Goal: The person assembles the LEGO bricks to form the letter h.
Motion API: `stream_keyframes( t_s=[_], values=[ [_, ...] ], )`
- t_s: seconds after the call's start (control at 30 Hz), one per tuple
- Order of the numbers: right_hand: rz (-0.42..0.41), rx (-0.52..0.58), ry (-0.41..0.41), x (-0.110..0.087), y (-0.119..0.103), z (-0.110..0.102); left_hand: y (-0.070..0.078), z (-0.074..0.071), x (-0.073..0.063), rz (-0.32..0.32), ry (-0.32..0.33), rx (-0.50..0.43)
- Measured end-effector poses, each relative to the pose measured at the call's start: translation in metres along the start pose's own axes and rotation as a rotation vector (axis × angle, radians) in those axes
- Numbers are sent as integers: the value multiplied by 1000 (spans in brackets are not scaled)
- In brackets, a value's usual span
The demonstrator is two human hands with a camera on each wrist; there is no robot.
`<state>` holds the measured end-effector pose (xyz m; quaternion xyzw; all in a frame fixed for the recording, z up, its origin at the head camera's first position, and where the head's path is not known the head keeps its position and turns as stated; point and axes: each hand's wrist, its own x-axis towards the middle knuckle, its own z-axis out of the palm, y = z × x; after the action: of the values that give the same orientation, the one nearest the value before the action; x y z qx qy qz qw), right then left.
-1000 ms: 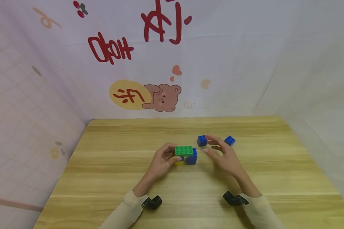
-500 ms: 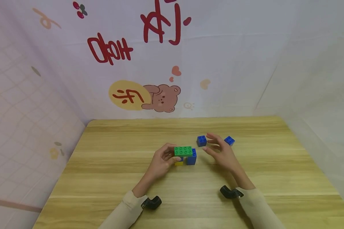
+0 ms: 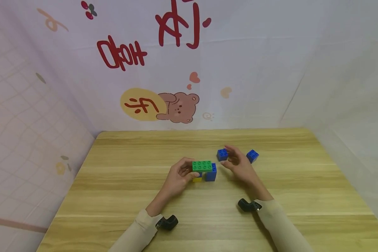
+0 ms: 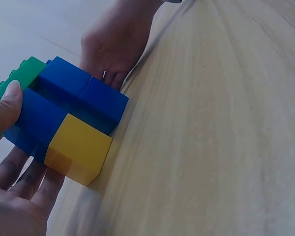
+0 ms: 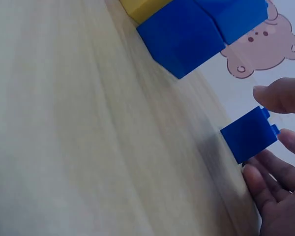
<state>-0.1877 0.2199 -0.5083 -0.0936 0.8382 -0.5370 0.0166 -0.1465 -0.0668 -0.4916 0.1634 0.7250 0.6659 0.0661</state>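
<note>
My left hand (image 3: 176,177) grips a small toy brick structure, its thumb along the side and its fingers on the other. The structure has a green eight-stud brick (image 3: 202,166) on top. Under it, one column has a blue brick (image 4: 42,115) above a yellow brick (image 4: 81,147); the other has two stacked blue bricks (image 4: 83,93). My right hand (image 3: 242,168) is around a loose blue brick (image 5: 250,135), its index finger by the studs. In the right wrist view the thumb (image 5: 282,96) shows a gap to that brick.
Another loose blue brick (image 3: 252,156) lies to the right, beyond my right hand. The wooden table (image 3: 129,157) runs back to a white printed cloth (image 3: 255,70). Black wrist devices (image 3: 167,222) are strapped over both sleeves.
My right hand has moved left to the nearer loose blue brick, its thumb and fingers now closer to it. The left hand and the structure have stayed in place.
</note>
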Motion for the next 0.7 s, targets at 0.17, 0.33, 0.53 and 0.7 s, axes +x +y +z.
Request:
stream_keyframes(
  t_s=[0.17,0.33,0.53,0.7],
  values=[
    [-5,-8,-3,8,5,-1,1,1,0,-5,4,6],
    [-1,-8,-15,15,8,0,1,0,0,-11,5,-3],
    [3,0,-1,18,10,1,0,0,0,-9,-3,-8],
    [11,-36,14,18,10,1,0,0,0,-5,-4,-14]
  ],
)
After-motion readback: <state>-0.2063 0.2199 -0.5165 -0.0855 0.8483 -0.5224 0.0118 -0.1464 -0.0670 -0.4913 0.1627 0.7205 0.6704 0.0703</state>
